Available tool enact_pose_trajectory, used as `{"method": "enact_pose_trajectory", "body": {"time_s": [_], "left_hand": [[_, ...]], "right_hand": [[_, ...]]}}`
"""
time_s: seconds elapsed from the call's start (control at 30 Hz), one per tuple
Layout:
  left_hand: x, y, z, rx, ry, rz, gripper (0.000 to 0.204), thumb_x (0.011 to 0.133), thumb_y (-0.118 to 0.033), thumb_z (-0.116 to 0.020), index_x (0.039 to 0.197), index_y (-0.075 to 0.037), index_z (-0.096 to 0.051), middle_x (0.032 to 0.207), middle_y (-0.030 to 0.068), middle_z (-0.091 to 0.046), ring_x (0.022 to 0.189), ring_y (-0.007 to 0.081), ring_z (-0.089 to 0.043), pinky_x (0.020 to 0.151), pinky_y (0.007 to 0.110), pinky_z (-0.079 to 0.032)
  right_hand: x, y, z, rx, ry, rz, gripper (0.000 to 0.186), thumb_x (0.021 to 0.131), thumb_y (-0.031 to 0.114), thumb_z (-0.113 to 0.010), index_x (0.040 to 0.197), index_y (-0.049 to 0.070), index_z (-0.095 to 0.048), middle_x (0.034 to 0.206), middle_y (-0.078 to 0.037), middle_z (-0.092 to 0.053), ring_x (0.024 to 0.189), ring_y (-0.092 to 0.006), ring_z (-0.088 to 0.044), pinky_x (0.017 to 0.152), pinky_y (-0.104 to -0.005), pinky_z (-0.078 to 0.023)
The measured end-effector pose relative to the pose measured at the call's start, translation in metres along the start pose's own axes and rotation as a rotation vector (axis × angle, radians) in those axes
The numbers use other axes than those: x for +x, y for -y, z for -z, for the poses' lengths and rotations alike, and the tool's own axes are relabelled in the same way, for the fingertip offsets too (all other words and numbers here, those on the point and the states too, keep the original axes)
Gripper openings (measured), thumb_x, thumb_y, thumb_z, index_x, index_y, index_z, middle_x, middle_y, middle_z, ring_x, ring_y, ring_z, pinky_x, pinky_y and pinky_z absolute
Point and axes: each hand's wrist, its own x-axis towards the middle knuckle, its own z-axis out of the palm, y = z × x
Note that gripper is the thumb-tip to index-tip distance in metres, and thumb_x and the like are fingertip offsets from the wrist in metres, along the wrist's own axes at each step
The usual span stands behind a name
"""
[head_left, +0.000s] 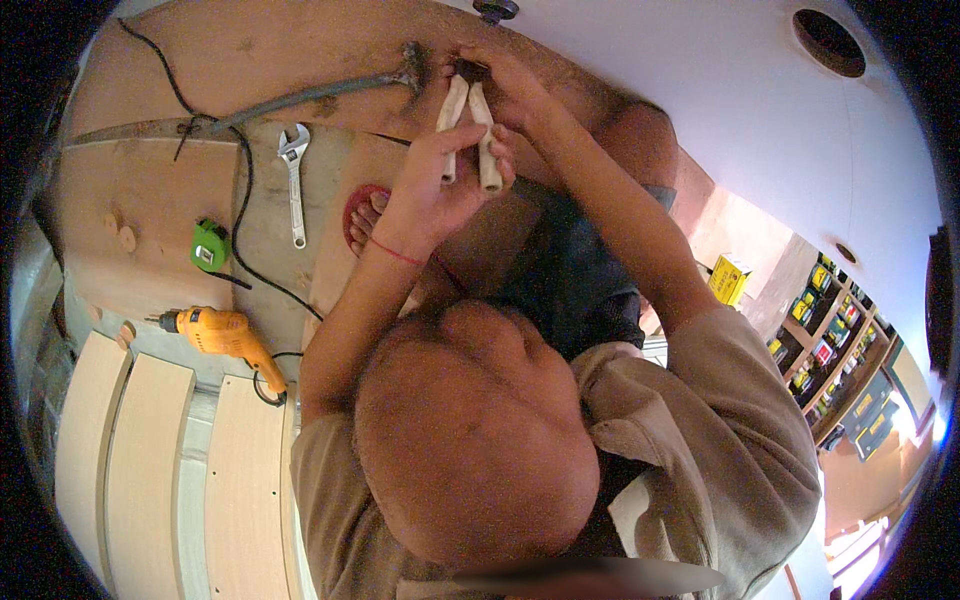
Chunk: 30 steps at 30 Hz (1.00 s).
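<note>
My left hand (435,185) is closed round the two pale handles of a pair of pincers (468,125), squeezing them together. Its wrist carries a thin red thread. My right hand (508,88) reaches farther out, and its fingers pinch the dark head of the pincers where it meets a brown wooden board (250,45). What the jaws bite on is hidden by my fingers. A grey bent rod (310,93) lies on the board and ends just left of the pincers' head.
On the floor to the left lie an adjustable wrench (294,180), a green tape measure (209,245), a yellow electric drill (225,335) with a black cable (243,190), and pale panels (150,450). A foot in a red sandal (363,220) rests below my hands. Stocked shelves (835,345) stand at right.
</note>
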Motion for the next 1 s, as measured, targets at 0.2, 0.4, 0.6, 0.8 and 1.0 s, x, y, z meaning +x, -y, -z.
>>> {"method": "enact_pose_trajectory", "body": {"time_s": [0.2, 0.4, 0.6, 0.8, 1.0], "left_hand": [[0.015, -0.01, 0.044, -0.007, 0.23, 0.162, 0.035, 0.095, -0.008, -0.052, 0.128, 0.001, -0.05, 0.109, 0.0159, -0.059, 0.085, 0.0179, -0.053, 0.076, 0.034, -0.05], [0.044, -0.01, 0.047, -0.126, 0.373, 0.221, 0.036, 0.096, -0.008, -0.051, 0.131, 0.0, -0.047, 0.112, 0.0167, -0.056, 0.087, 0.0176, -0.052, 0.077, 0.033, -0.049], [0.042, 0.001, 0.027, -0.191, 0.325, 0.191, 0.031, 0.096, -0.006, -0.051, 0.125, 0.004, -0.047, 0.108, 0.0156, -0.055, 0.088, 0.0198, -0.053, 0.079, 0.034, -0.049], [0.045, 0.006, -0.003, -0.241, 0.317, 0.134, 0.027, 0.095, -0.004, -0.051, 0.12, 0.006, -0.048, 0.107, 0.0161, -0.056, 0.088, 0.0211, -0.055, 0.08, 0.037, -0.049], [0.042, 0.008, -0.022, -0.268, 0.206, 0.159, 0.025, 0.094, -0.004, -0.052, 0.117, 0.006, -0.049, 0.104, 0.0156, -0.055, 0.089, 0.0227, -0.056, 0.08, 0.038, -0.049]], "right_hand": [[-0.022, -0.022, 0.014, 0.622, -0.428, -0.46, 0.028, 0.103, 0.025, -0.051, 0.118, 0.003, -0.06, 0.104, -0.009, -0.068, 0.092, -0.0227, -0.065, 0.085, -0.0378, -0.057], [-0.014, -0.01, 0.021, 0.455, -0.348, -0.547, 0.036, 0.105, 0.034, -0.046, 0.116, 0.005, -0.064, 0.105, -0.009, -0.068, 0.092, -0.0211, -0.065, 0.083, -0.0376, -0.055], [-0.009, 0.01, 0.019, 0.089, -0.399, -0.578, 0.038, 0.103, 0.035, -0.049, 0.111, 0.003, -0.067, 0.104, -0.009, -0.069, 0.085, -0.0189, -0.065, 0.08, -0.0327, -0.054], [0.001, -0.015, 0.051, -0.235, -0.299, -0.542, 0.04, 0.101, 0.039, -0.052, 0.107, 0.004, -0.068, 0.093, -0.009, -0.071, 0.08, -0.0195, -0.066, 0.078, -0.0325, -0.054], [0.006, -0.039, 0.065, 0.37, -0.204, -0.663, 0.037, 0.1, 0.04, -0.053, 0.098, 0.007, -0.068, 0.086, -0.008, -0.071, 0.072, -0.0207, -0.065, 0.07, -0.0342, -0.055]]}}
